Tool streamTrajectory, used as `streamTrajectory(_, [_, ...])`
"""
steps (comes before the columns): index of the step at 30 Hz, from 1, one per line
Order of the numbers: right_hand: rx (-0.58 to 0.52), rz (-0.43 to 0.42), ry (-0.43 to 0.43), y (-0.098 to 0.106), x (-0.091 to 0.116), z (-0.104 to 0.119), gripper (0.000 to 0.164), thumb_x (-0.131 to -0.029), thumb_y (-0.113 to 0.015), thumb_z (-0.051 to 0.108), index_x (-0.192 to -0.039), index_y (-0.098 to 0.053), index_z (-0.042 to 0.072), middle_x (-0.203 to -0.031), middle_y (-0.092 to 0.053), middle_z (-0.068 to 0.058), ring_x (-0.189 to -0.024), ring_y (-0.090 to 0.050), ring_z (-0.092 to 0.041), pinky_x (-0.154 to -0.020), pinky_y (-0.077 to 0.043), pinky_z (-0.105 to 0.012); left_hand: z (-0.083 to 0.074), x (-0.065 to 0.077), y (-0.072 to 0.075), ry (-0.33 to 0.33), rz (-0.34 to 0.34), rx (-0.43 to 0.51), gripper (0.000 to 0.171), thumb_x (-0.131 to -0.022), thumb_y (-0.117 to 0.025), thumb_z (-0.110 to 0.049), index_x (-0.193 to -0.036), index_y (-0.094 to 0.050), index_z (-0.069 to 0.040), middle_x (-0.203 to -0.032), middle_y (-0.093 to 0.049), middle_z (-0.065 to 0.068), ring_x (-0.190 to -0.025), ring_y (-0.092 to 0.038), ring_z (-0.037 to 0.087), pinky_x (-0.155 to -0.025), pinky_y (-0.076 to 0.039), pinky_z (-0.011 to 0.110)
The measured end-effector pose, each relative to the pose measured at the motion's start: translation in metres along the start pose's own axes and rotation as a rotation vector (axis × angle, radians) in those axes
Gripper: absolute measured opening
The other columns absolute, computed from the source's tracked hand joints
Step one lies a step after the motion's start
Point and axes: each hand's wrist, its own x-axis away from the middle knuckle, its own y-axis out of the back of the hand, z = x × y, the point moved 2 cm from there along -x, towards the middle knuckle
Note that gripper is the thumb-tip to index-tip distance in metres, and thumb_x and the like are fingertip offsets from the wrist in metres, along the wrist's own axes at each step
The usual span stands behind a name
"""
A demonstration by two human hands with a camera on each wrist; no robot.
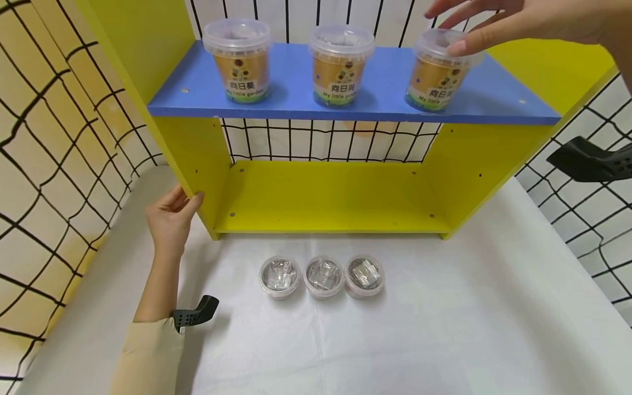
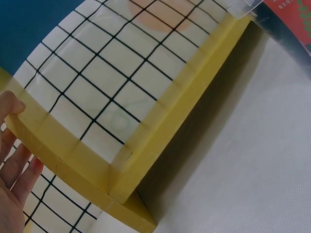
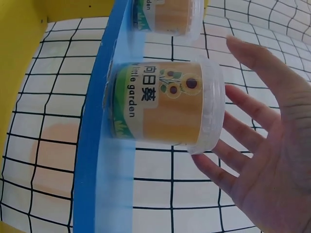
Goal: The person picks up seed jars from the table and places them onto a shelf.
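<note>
My left hand (image 1: 170, 219) grips the front edge of the shelf's yellow left side panel (image 2: 63, 165), thumb on one face and fingers on the other. My right hand (image 1: 528, 24) is spread over the lid of the right plastic cup (image 1: 436, 77). In the right wrist view its fingers (image 3: 243, 131) reach around the lid (image 3: 212, 107), while the thumb stands apart from it. That cup stands on the blue board (image 1: 291, 82). A middle cup (image 1: 340, 74) and a left cup (image 1: 242, 68), with similar orange labels and clear lids, stand in the same row.
Below the blue board is a yellow lower board (image 1: 321, 197). Three small round tubs (image 1: 280, 277) with clear wrapped contents line up on the white cloth (image 1: 395, 340) before the shelf. Black wire mesh (image 1: 59, 164) lies to the left, right and behind.
</note>
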Motion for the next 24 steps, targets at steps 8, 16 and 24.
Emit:
streamTrajectory(8, [-0.015, -0.140, -0.104, 0.002, 0.009, -0.016, 0.062, -0.080, -0.068, 0.030, -0.134, -0.039, 0.038, -0.136, -0.040, 0.006, -0.100, -0.039, -0.013, -0.112, -0.024, -0.037, 0.001, 0.000, 0.001, 0.003, -0.009, 0.009, 0.040, -0.071, -0.069, 0.009, -0.110, -0.063, 0.002, -0.089, -0.071, -0.006, -0.081, -0.067, 0.005, -0.072, -0.052, 0.015])
streamTrajectory(16, [-0.140, -0.258, -0.023, -0.007, 0.031, -0.009, 0.062, -0.076, -0.072, 0.019, -0.131, -0.045, 0.030, -0.126, -0.048, 0.004, -0.093, -0.044, -0.015, -0.071, -0.040, -0.001, -0.002, 0.001, 0.002, 0.013, -0.008, -0.001, 0.040, -0.071, -0.070, 0.007, -0.110, -0.064, 0.000, -0.089, -0.071, -0.006, -0.080, -0.067, 0.005, -0.072, -0.052, 0.015])
streamTrajectory(24, [-0.144, -0.555, -0.069, -0.019, 0.070, 0.010, 0.058, -0.075, -0.072, 0.025, -0.127, -0.047, 0.032, -0.107, -0.053, 0.015, -0.093, -0.043, -0.002, -0.083, -0.032, -0.014, -0.004, 0.001, 0.005, 0.021, -0.024, 0.002, 0.039, -0.071, -0.070, 0.007, -0.108, -0.065, 0.000, -0.090, -0.071, -0.003, -0.077, -0.068, 0.006, -0.070, -0.052, 0.014])
